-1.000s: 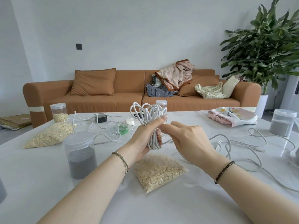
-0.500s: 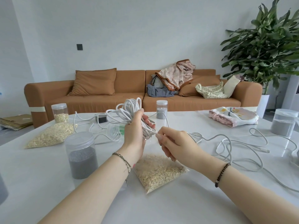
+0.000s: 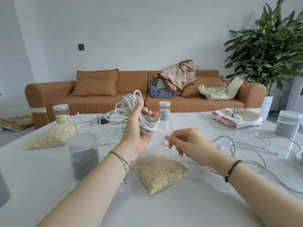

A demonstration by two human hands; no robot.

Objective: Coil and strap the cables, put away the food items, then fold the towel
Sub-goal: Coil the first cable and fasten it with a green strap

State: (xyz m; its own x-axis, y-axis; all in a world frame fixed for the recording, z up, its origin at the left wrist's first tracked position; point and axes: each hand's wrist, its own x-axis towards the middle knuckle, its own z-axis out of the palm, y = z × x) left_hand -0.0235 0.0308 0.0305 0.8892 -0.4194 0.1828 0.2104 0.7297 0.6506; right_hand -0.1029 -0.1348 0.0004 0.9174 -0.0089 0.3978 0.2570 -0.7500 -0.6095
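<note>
Over the middle of the table [image 3: 49, 185] the left hand [image 3: 139, 130] is raised, fingers curled round a fat white coil [image 3: 129, 112]. Just beside it the right hand [image 3: 190, 143] pinches the coil's loose tail [image 3: 161, 131] between thumb and fingertip. By my reckoning the cable step is in hand, first of three. The next move calls for winding that tail round the bundle and strapping it, though I can spot no strap from where I stand. Food and towel look untouched. Counting: one coil. Loose cable [image 3: 227, 136] sprawls toward the right edge and more cable [image 3: 77, 120] lies at the far left by a black plug [image 3: 102, 120]; whether one cable or several, I cannot tell. Two bags of oats: the near bag [image 3: 161, 172] by the front edge and the left bag [image 3: 52, 136]. Five jars: an oat jar [image 3: 61, 112] far left, and four grey-filled, the front jar [image 3: 83, 154], back jar [image 3: 164, 112], right jar [image 3: 287, 123] and a cut-off jar [image 3: 3, 190] at the left edge. One towel [image 3: 236, 118] lies bunched toward the far right corner.
</note>
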